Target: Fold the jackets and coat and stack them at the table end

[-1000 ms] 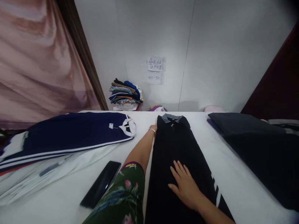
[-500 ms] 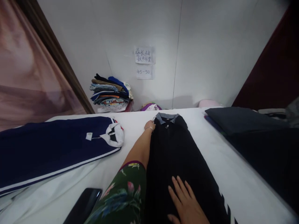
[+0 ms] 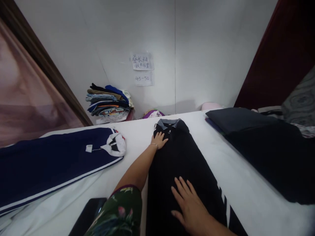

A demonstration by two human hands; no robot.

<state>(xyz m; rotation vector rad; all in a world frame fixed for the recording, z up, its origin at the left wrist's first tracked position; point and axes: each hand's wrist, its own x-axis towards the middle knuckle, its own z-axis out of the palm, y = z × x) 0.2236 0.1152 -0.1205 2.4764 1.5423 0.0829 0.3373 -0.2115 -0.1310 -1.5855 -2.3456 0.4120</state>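
Observation:
Before me a black garment (image 3: 180, 157) lies lengthwise, folded narrow, with its grey collar and short zip at the far end. White stripes show on its right edge near me. My left hand (image 3: 159, 140), with a bracelet at the wrist, rests on it just below the collar, fingers spread. Lower down, my right hand (image 3: 188, 203) lies flat on the black cloth, fingers apart. Neither hand grips anything. My left forearm and floral sleeve lie along the garment's left side.
A navy garment (image 3: 61, 160) with a white collar lies at left. Near me is a black phone (image 3: 88, 216). Dark folded clothes (image 3: 265, 144) are stacked at right on the white table (image 3: 209, 144). A clothes pile (image 3: 109, 101) and paper signs (image 3: 143, 68) are at the back.
My left hand has moved from the garment's edge by the collar onto its front, fingers now spread. My right hand stays flat on the cloth. The camera view has shifted.

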